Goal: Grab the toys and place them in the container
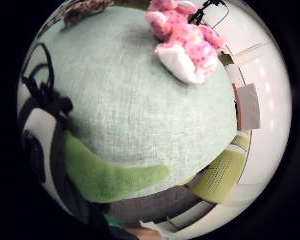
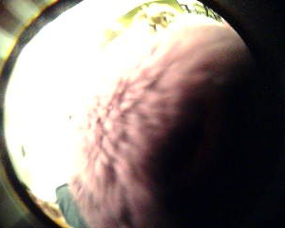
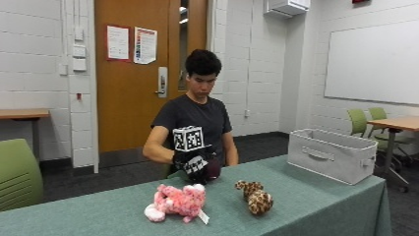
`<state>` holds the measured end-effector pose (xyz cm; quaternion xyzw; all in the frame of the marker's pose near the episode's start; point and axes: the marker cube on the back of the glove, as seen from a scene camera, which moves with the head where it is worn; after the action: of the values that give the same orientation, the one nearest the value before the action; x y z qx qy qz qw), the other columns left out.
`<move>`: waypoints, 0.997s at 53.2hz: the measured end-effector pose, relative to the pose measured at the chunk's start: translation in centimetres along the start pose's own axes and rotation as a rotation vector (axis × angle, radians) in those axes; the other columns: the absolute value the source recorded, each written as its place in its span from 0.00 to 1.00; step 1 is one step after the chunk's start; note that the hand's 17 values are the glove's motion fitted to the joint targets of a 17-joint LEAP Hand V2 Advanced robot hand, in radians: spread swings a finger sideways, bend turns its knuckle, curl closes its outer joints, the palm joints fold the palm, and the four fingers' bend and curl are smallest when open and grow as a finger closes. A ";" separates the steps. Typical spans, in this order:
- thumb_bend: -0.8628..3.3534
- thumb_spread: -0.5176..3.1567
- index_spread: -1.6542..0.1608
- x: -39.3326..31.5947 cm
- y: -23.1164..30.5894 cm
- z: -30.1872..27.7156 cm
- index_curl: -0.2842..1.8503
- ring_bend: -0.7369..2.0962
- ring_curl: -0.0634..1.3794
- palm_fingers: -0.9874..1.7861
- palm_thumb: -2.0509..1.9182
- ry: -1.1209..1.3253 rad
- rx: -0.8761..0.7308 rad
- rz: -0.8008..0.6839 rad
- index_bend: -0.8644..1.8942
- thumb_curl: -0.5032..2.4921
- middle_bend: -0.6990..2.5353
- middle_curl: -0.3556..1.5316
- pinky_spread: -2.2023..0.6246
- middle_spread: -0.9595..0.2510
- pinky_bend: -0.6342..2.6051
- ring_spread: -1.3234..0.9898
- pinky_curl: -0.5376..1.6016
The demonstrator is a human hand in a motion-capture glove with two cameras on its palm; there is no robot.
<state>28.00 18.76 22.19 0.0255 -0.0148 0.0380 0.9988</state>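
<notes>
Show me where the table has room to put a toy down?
Bare cloth lies between the spotted toy and the grey container, and left of the pink toy. It is crowded mid-table, where the gloved right hand grips a dark toy above both.

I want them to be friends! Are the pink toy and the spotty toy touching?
Apart. The outside view shows bare green tablecloth between the pink plush toy and the spotted plush toy.
</notes>
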 end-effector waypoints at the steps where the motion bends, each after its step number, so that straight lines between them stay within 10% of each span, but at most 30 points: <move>1: 0.25 0.45 0.75 0.0 -0.3 -0.1 0.35 0.47 0.25 0.74 0.64 -0.007 -0.004 0.003 0.38 0.30 0.30 0.38 0.65 0.64 0.42 0.38 0.43; 23: 0.24 0.34 0.73 -8.5 -8.9 -13.9 0.43 0.65 0.40 0.83 0.67 -0.071 0.108 -0.110 0.45 0.38 0.49 0.51 0.61 0.49 0.42 0.39 0.45; 45: 0.23 0.31 0.73 -42.0 -17.8 -30.0 0.50 0.67 0.41 0.79 0.67 -0.258 0.223 -0.611 0.47 0.44 0.52 0.54 0.61 0.50 0.44 0.39 0.45; 53: 0.22 0.30 0.73 -52.2 -20.3 -27.8 0.52 0.68 0.41 0.79 0.67 -0.210 0.191 -0.534 0.46 0.45 0.52 0.54 0.61 0.50 0.44 0.40 0.45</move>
<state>-21.72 -3.91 -8.22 0.1260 -0.1069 -0.2278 0.9596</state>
